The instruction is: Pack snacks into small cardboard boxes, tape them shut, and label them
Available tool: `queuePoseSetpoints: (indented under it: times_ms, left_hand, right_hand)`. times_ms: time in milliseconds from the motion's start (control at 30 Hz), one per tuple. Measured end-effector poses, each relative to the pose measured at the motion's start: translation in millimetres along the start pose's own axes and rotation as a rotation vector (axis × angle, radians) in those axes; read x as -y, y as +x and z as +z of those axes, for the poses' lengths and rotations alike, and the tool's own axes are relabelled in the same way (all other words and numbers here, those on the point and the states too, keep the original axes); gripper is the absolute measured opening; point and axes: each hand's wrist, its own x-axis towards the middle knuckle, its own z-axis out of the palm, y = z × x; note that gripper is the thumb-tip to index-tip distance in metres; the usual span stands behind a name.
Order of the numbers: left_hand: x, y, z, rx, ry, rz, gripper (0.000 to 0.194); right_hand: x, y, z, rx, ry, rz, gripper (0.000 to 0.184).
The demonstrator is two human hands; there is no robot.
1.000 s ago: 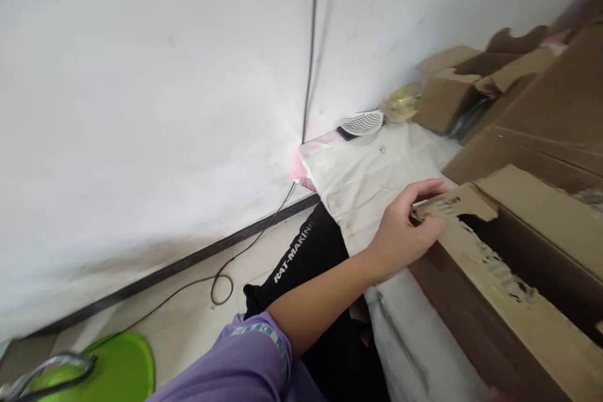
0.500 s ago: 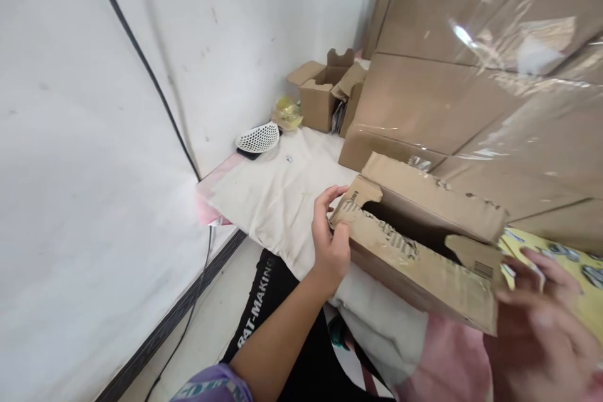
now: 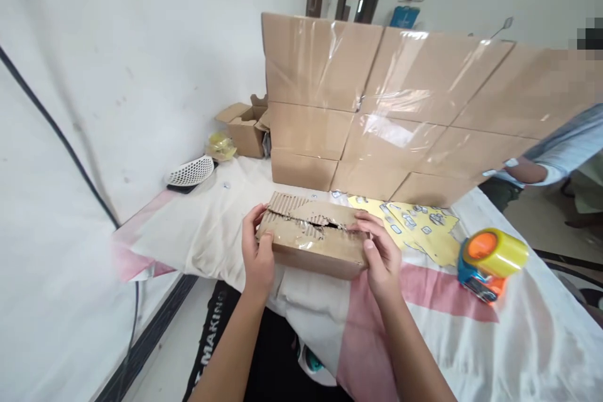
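Observation:
A small brown cardboard box (image 3: 311,245) with torn, ragged top flaps rests on the cloth-covered surface in front of me. My left hand (image 3: 258,255) grips its left end, fingers over the top flap and thumb on the near side. My right hand (image 3: 380,254) holds its right end the same way, pressing the flaps down. The flaps lie nearly closed, with a jagged gap along the middle.
A tape dispenser (image 3: 490,262) with an orange-cored roll lies to the right. Stacked taped cartons (image 3: 386,107) form a wall behind. A white mesh object (image 3: 191,171), a yellow bag and an open small box (image 3: 242,125) sit far left. Another person's arm (image 3: 541,166) shows at right.
The view swung right from the wall to the stacked cartons. My right hand came onto the box, and the open flaps are now pressed almost shut.

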Motion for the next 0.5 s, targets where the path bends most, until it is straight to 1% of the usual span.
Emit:
queuePoseSetpoints:
  times_ms: [100, 167, 200, 233, 300, 333, 367, 433, 500]
  left_hand:
    - [-12.7, -0.6, -4.7, 0.117, 0.131, 0.035, 0.047]
    - [-22.5, 0.4, -6.9, 0.212, 0.283, 0.101, 0.048]
    - [-27.9, -0.2, -6.9, 0.24, 0.386, 0.143, 0.047]
    - [-33.6, -2.2, -5.8, 0.246, 0.503, 0.183, 0.045]
    - [-45.2, -10.3, -0.3, 0.204, 0.722, 0.262, 0.039]
    - [-50.6, -15.8, 4.0, 0.184, 0.795, 0.304, 0.036]
    - [-55.3, -21.4, 8.8, 0.187, 0.831, 0.343, 0.034]
    - [-61.4, -30.9, 18.5, 0.258, 0.807, 0.398, 0.031]
    - [-63.2, -35.6, 25.8, 0.329, 0.763, 0.401, 0.031]
  right_hand:
    - [-2.5, -0.7, -6.4, -0.044, 0.037, -0.01, 0.023]
    - [-1.9, -2.0, -10.4, -0.046, 0.018, -0.002, 0.023]
    - [-0.8, -3.0, -12.0, -0.036, 0.002, -0.006, 0.022]
    - [0.6, -4.1, -13.2, -0.019, -0.021, -0.016, 0.022]
    - [3.8, -6.0, -14.7, 0.02, -0.076, -0.036, 0.022]
    - [5.1, -6.7, -15.1, 0.042, -0.104, -0.038, 0.023]
    - [6.3, -7.2, -15.6, 0.062, -0.132, -0.036, 0.024]
    - [8.2, -7.1, -17.6, 0.098, -0.183, -0.028, 0.028]
    - [10.1, -5.2, -23.8, 0.107, -0.258, -0.045, 0.03]
